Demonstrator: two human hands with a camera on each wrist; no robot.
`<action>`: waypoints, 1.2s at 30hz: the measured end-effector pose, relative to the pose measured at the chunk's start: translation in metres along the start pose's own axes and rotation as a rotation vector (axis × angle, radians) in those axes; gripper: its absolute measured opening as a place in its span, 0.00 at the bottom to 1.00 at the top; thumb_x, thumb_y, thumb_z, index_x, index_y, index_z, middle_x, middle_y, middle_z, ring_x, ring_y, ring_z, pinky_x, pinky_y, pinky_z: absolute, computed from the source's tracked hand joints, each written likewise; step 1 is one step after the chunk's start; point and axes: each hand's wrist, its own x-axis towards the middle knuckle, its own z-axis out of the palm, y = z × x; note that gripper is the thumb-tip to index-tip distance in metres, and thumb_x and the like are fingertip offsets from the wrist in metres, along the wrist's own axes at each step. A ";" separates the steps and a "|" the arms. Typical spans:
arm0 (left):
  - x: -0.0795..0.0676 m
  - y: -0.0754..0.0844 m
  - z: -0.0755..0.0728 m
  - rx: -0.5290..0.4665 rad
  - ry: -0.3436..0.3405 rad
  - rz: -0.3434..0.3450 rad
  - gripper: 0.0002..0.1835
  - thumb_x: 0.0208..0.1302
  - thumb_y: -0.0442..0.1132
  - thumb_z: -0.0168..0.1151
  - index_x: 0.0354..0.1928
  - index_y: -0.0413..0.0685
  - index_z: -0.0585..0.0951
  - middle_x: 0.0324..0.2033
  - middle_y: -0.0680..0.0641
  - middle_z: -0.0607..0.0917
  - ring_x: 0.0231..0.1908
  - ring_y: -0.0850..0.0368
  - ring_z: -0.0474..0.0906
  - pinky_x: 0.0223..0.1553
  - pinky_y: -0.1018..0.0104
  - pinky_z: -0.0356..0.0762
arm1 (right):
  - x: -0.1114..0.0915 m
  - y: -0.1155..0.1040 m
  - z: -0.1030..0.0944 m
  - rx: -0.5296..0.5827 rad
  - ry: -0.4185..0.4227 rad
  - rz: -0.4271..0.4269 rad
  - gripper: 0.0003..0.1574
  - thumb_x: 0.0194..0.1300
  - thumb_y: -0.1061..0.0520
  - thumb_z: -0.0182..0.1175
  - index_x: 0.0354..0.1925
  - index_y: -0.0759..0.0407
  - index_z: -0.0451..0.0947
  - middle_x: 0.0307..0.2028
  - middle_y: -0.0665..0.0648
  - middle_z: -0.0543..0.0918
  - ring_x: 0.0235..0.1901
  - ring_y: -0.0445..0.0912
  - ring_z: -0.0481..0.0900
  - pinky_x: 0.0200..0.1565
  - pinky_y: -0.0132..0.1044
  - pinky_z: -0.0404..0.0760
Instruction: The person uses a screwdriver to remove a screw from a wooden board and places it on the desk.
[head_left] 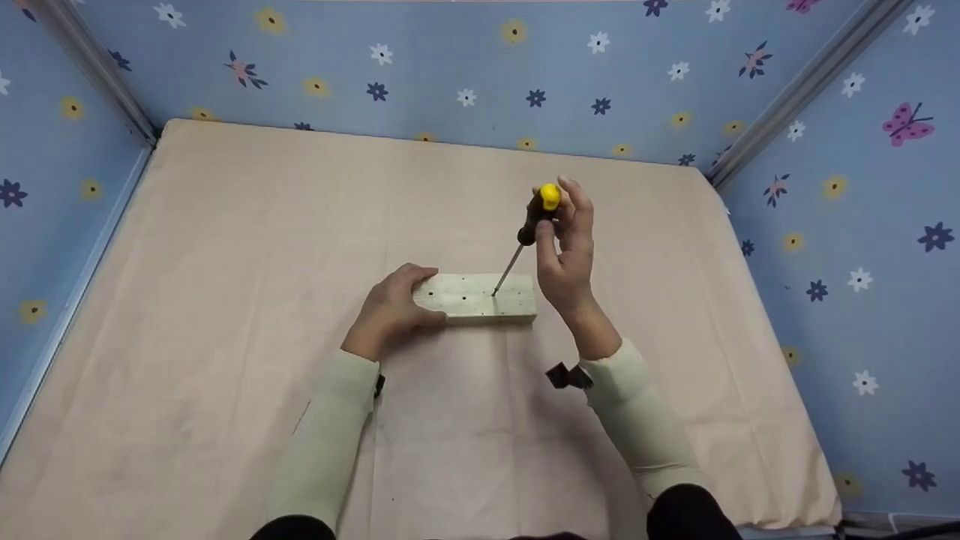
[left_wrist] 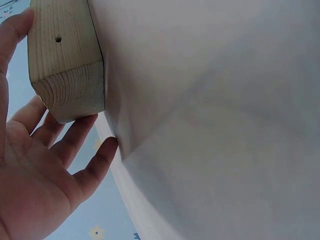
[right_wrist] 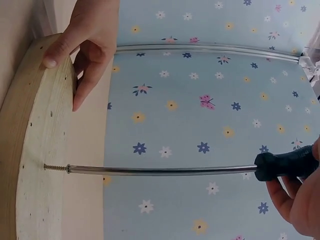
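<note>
A pale wooden block with several small holes lies on the cloth. My left hand grips its left end, thumb on the near side and fingers on the far side. In the left wrist view, the end grain of the block faces the palm. My right hand holds a screwdriver by its black handle with a yellow end, shaft slanting down to the block. In the right wrist view, the screwdriver's shaft meets the head of a screw, whose threaded length stands out of the block's top face.
A beige cloth covers the table, with some creases. Blue walls with flower prints rise behind and at both sides, with metal posts at the corners. A black wrist mount sits by the right sleeve.
</note>
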 end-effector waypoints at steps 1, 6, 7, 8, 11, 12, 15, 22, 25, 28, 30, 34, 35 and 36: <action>0.000 0.000 0.000 0.002 0.001 0.001 0.43 0.44 0.53 0.76 0.66 0.58 0.72 0.60 0.54 0.75 0.60 0.54 0.71 0.63 0.55 0.67 | 0.000 0.000 0.000 0.004 -0.001 0.011 0.28 0.67 0.70 0.49 0.63 0.71 0.58 0.52 0.69 0.73 0.46 0.49 0.77 0.44 0.35 0.78; -0.001 0.000 -0.001 -0.009 -0.006 0.002 0.43 0.44 0.53 0.76 0.66 0.58 0.72 0.60 0.55 0.74 0.60 0.55 0.71 0.64 0.55 0.66 | 0.001 0.000 0.001 -0.032 0.028 0.023 0.30 0.60 0.68 0.62 0.58 0.67 0.63 0.48 0.65 0.70 0.37 0.44 0.75 0.38 0.31 0.80; -0.001 -0.001 -0.001 -0.009 -0.008 0.004 0.43 0.44 0.53 0.76 0.66 0.57 0.72 0.60 0.55 0.74 0.60 0.55 0.71 0.64 0.55 0.66 | 0.002 0.000 0.001 -0.040 0.035 0.018 0.30 0.59 0.68 0.64 0.57 0.67 0.64 0.47 0.64 0.70 0.36 0.44 0.75 0.37 0.31 0.80; -0.001 -0.001 -0.001 -0.010 -0.009 0.005 0.43 0.44 0.53 0.76 0.66 0.57 0.72 0.60 0.55 0.75 0.60 0.55 0.71 0.63 0.55 0.66 | 0.002 0.000 0.001 -0.045 0.041 0.015 0.30 0.58 0.68 0.65 0.57 0.67 0.65 0.47 0.64 0.71 0.36 0.44 0.76 0.37 0.31 0.81; -0.001 -0.001 -0.002 -0.007 -0.010 0.009 0.43 0.44 0.53 0.76 0.66 0.57 0.72 0.59 0.55 0.75 0.59 0.55 0.71 0.63 0.55 0.67 | 0.003 0.000 0.001 -0.044 0.042 0.008 0.31 0.60 0.68 0.63 0.59 0.71 0.63 0.45 0.64 0.74 0.38 0.45 0.77 0.38 0.33 0.82; 0.000 -0.001 -0.002 -0.004 -0.010 0.011 0.43 0.44 0.53 0.76 0.66 0.57 0.72 0.59 0.55 0.75 0.59 0.55 0.71 0.63 0.55 0.67 | 0.003 0.000 0.001 -0.041 0.036 0.008 0.31 0.62 0.68 0.61 0.60 0.72 0.61 0.46 0.65 0.75 0.39 0.46 0.78 0.39 0.34 0.82; 0.000 -0.002 -0.002 -0.004 -0.014 0.012 0.43 0.44 0.53 0.76 0.66 0.57 0.72 0.59 0.55 0.75 0.60 0.55 0.71 0.63 0.55 0.66 | 0.004 0.000 0.001 -0.017 0.014 0.018 0.30 0.66 0.70 0.54 0.63 0.74 0.57 0.49 0.68 0.76 0.46 0.49 0.79 0.43 0.36 0.81; 0.001 -0.001 -0.001 -0.023 -0.013 0.007 0.44 0.42 0.52 0.77 0.66 0.56 0.72 0.60 0.54 0.75 0.59 0.55 0.71 0.63 0.55 0.67 | 0.004 0.000 0.000 -0.026 0.001 0.067 0.25 0.66 0.68 0.53 0.61 0.68 0.62 0.55 0.66 0.71 0.48 0.48 0.77 0.44 0.35 0.80; 0.000 0.000 -0.001 -0.017 -0.010 0.007 0.44 0.42 0.52 0.77 0.66 0.56 0.72 0.60 0.54 0.75 0.58 0.55 0.72 0.62 0.55 0.67 | 0.005 0.000 0.000 -0.062 0.040 0.069 0.26 0.62 0.67 0.60 0.58 0.68 0.67 0.50 0.64 0.70 0.40 0.45 0.74 0.37 0.32 0.82; 0.000 0.000 -0.001 0.001 -0.006 0.007 0.44 0.41 0.53 0.76 0.66 0.56 0.72 0.59 0.54 0.75 0.59 0.55 0.72 0.62 0.55 0.67 | 0.005 0.000 0.000 -0.080 0.072 0.057 0.28 0.60 0.66 0.63 0.57 0.69 0.67 0.47 0.63 0.72 0.39 0.44 0.75 0.36 0.32 0.82; 0.000 0.000 -0.001 0.010 -0.006 0.004 0.44 0.42 0.53 0.76 0.66 0.56 0.72 0.60 0.55 0.75 0.59 0.55 0.72 0.63 0.55 0.67 | 0.005 0.000 0.001 -0.072 0.077 0.040 0.28 0.61 0.67 0.62 0.58 0.70 0.66 0.47 0.64 0.74 0.39 0.46 0.77 0.37 0.34 0.82; 0.000 0.001 -0.001 0.012 -0.007 -0.005 0.44 0.42 0.53 0.76 0.66 0.58 0.72 0.61 0.55 0.74 0.60 0.55 0.71 0.63 0.56 0.66 | 0.004 0.000 0.002 -0.065 0.075 0.032 0.27 0.65 0.68 0.56 0.60 0.70 0.62 0.47 0.67 0.75 0.40 0.49 0.79 0.39 0.37 0.82; 0.001 0.001 -0.001 0.012 -0.009 -0.007 0.44 0.42 0.53 0.76 0.66 0.58 0.72 0.61 0.56 0.74 0.61 0.55 0.71 0.63 0.56 0.66 | 0.004 0.000 0.002 -0.064 0.077 0.035 0.26 0.66 0.69 0.55 0.60 0.70 0.62 0.48 0.68 0.75 0.41 0.49 0.78 0.39 0.37 0.81; 0.001 0.001 -0.001 0.013 -0.010 -0.008 0.44 0.42 0.53 0.76 0.66 0.59 0.72 0.61 0.56 0.74 0.61 0.55 0.71 0.64 0.56 0.66 | 0.004 -0.001 0.002 -0.065 0.077 0.038 0.25 0.66 0.69 0.54 0.60 0.69 0.62 0.48 0.68 0.75 0.41 0.49 0.78 0.39 0.37 0.81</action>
